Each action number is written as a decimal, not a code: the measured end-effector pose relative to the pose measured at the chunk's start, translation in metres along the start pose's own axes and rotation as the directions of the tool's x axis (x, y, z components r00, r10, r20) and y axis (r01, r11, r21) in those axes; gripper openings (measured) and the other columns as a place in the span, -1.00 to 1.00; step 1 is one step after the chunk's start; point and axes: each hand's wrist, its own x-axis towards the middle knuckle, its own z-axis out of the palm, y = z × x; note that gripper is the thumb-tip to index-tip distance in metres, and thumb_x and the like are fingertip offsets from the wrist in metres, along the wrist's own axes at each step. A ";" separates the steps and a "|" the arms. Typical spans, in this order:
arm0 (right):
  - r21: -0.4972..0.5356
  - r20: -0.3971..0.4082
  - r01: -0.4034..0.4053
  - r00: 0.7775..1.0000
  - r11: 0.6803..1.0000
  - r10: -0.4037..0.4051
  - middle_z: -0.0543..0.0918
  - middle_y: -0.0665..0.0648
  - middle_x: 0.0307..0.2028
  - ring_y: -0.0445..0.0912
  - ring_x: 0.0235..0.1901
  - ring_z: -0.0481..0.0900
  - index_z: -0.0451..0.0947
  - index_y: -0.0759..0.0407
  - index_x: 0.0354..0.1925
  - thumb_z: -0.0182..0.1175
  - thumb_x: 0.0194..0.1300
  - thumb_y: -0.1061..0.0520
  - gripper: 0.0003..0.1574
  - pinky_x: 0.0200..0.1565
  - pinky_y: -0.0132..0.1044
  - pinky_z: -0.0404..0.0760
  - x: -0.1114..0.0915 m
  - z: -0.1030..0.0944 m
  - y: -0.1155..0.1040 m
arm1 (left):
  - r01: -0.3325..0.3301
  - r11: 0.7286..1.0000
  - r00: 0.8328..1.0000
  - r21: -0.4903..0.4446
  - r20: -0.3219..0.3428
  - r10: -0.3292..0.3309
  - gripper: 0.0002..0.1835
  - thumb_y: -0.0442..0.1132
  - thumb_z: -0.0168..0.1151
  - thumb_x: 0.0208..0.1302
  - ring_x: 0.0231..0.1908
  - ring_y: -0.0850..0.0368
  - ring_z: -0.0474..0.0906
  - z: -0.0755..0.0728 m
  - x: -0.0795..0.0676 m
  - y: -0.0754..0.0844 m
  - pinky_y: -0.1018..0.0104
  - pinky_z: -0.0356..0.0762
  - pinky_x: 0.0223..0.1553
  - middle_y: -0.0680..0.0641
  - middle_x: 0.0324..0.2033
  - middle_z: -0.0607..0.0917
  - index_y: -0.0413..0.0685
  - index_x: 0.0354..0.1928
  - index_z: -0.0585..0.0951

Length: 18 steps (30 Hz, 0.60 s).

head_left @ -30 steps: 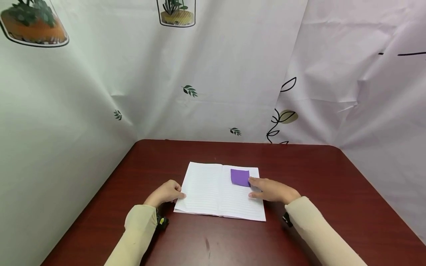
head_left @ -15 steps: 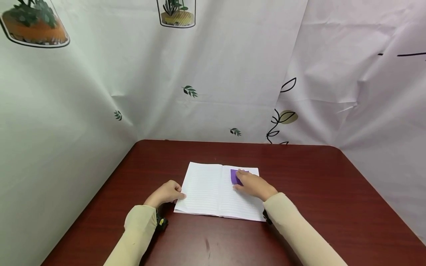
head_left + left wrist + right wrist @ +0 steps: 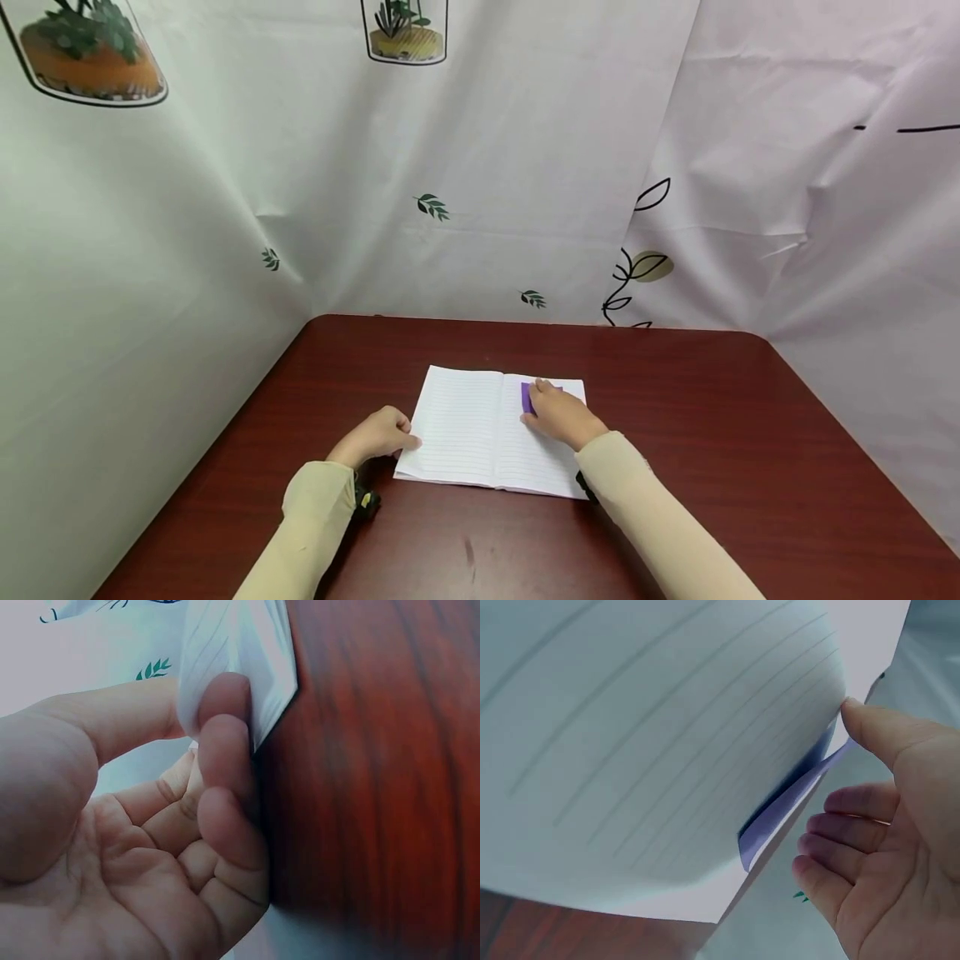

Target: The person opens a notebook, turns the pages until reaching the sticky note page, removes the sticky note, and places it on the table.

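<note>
An open lined notebook lies on the dark red wooden table. My left hand pinches its left edge near the lower corner. In the left wrist view the thumb lies over the page with curled fingers beneath. A purple sticky note sits on the upper right page, mostly covered by my right hand, whose fairly straight fingers rest over it. In the right wrist view the note has its near edge lifted off the page, and the thumb touches the paper beside it.
A white printed curtain hangs behind and beside the table. Dark straps with small devices show at both wrists.
My right hand has moved left from the note's right edge across the note, covering most of it. My left hand keeps its grip on the notebook. The head view has shifted slightly.
</note>
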 end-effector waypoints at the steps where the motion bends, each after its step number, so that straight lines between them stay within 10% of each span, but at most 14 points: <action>1: -0.003 0.000 0.003 1.000 1.000 -0.003 0.40 0.44 0.25 0.24 0.26 0.40 0.37 0.49 0.22 0.19 0.33 0.01 -0.31 0.23 0.07 0.38 0.000 0.000 0.000 | 0.000 1.000 1.000 -0.001 -0.001 0.000 -0.59 -0.34 0.31 0.08 -0.71 0.23 0.20 0.000 0.000 0.000 0.41 0.16 -0.60 0.05 -0.82 0.34 -0.02 -0.75 0.30; 13: -0.011 -0.131 0.050 0.990 0.999 -0.051 0.68 0.30 -0.20 0.11 -0.20 0.66 0.57 0.39 -0.23 0.14 0.27 0.26 -0.83 -0.08 -0.01 0.61 0.002 0.005 0.000 | -0.017 1.000 1.000 -0.008 -0.001 0.017 -0.59 -0.34 0.30 0.08 -0.71 0.23 0.18 0.000 0.000 -0.001 0.41 0.14 -0.60 0.05 -0.83 0.34 -0.02 -0.75 0.30; 18: 0.026 -0.176 0.021 0.984 0.999 -0.016 0.59 0.17 -0.55 -0.08 -0.56 0.39 0.51 0.25 -0.53 0.12 0.24 0.31 -0.80 -0.41 -0.11 0.53 0.004 0.006 0.000 | -0.021 1.000 1.000 -0.003 0.007 0.021 -0.58 -0.34 0.30 0.10 -0.71 0.23 0.17 -0.001 -0.001 0.000 0.41 0.13 -0.59 0.05 -0.83 0.34 -0.02 -0.75 0.29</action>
